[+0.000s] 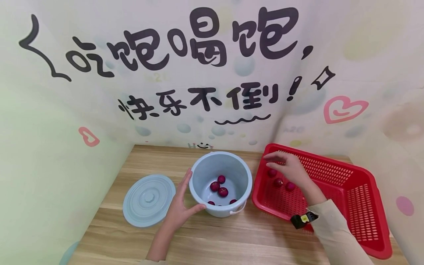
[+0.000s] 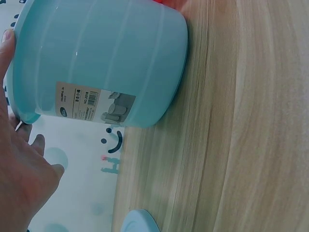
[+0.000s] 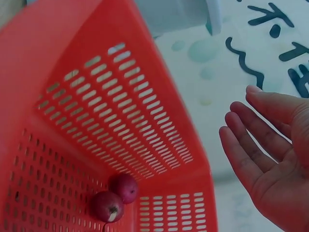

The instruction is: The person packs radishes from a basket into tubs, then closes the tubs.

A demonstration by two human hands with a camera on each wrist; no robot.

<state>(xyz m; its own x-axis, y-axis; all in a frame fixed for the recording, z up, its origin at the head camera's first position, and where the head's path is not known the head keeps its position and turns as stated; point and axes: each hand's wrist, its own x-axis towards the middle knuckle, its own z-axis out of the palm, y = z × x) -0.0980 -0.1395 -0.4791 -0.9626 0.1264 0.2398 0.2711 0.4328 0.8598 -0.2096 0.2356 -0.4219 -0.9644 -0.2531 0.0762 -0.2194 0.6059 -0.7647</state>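
Observation:
A light blue bucket [image 1: 202,173] stands upright on the table with several small, round, purple-red fruits or vegetables [image 1: 223,192] inside; I cannot tell their exact kind. My left hand [image 1: 180,208] touches the bucket's left rim, fingers extended and thumb spread along the front. In the left wrist view, the bucket's labelled side [image 2: 111,53] shows beside that hand. Over the left end of a red plastic basket [image 1: 361,213] hovers my right hand [image 1: 289,169], its fingers relaxed and holding nothing. Beneath it, similar purple-red pieces [image 1: 278,182] lie in the basket; two [image 3: 107,207] show in the right wrist view.
A round light blue lid [image 1: 149,200] lies flat on the wooden table [image 1: 232,239], left of the bucket. The bucket's handle [image 1: 238,209] hangs down at its front. A printed wall covering [image 1: 212,136] rises behind the table, with more wall at both sides.

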